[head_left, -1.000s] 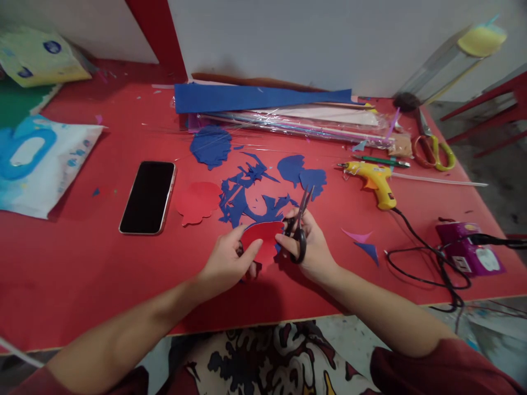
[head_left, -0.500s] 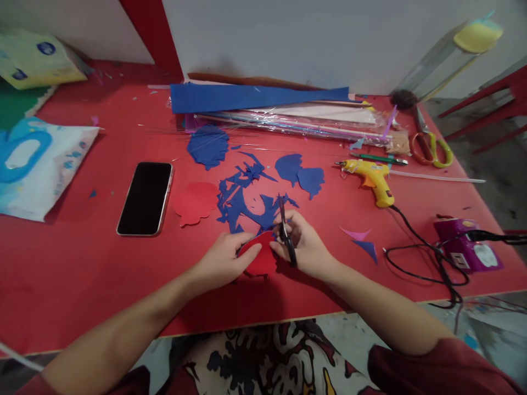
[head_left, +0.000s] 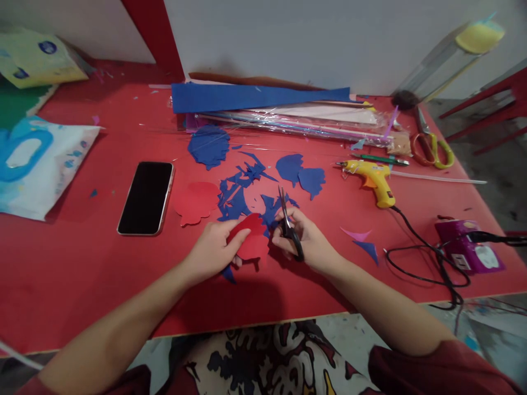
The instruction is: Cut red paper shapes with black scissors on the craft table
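Note:
My left hand pinches a red foam cutout with a scalloped edge between thumb and fingers. A bit of blue foam shows under that hand. In my right hand is a pair of black-handled scissors, blades pointing away from me, apart from the red piece. Blue foam scraps lie scattered just beyond my hands. Another red cutout rests left of the scraps. Two blue cutouts lie to the right, and a stack of blue cutouts sits farther back.
A phone and a wipes pack lie at left. On the right are a yellow glue gun, its cord, a purple power box, a green cutter and yellow-handled scissors. Blue foam sheets line the back.
My left hand has shifted slightly left, turning the red cutout. My right hand with the scissors has moved a little right, away from the cutout. Blue foam now shows below my left hand.

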`<move>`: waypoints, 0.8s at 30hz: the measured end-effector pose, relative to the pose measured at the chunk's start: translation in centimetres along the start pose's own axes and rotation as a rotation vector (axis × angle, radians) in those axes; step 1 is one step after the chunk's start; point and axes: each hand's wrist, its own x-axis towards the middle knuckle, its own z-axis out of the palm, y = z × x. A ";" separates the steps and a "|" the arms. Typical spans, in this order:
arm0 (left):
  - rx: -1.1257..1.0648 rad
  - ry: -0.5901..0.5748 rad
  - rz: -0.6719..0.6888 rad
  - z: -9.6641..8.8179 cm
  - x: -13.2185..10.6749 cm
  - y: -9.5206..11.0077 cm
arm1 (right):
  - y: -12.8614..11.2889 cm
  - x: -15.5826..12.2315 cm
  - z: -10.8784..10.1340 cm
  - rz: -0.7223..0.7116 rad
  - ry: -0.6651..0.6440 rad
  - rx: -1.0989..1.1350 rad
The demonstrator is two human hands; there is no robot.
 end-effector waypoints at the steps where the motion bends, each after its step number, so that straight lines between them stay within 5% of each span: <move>1: 0.006 0.038 0.006 -0.2 0.1 0.0 | -0.1 -0.1 -0.1 0.022 -0.034 0.016; 7: 0.084 0.267 0.033 -1.2 0.6 -0.1 | -0.1 -0.5 -0.3 0.156 -0.379 0.130; 12: 0.084 0.398 0.048 -1.7 0.7 0.3 | 0.4 -0.6 -0.4 0.212 -0.432 0.201; 24: 0.055 0.252 0.083 -1.4 0.6 -0.2 | 0.6 -0.6 -0.5 0.217 -0.419 0.127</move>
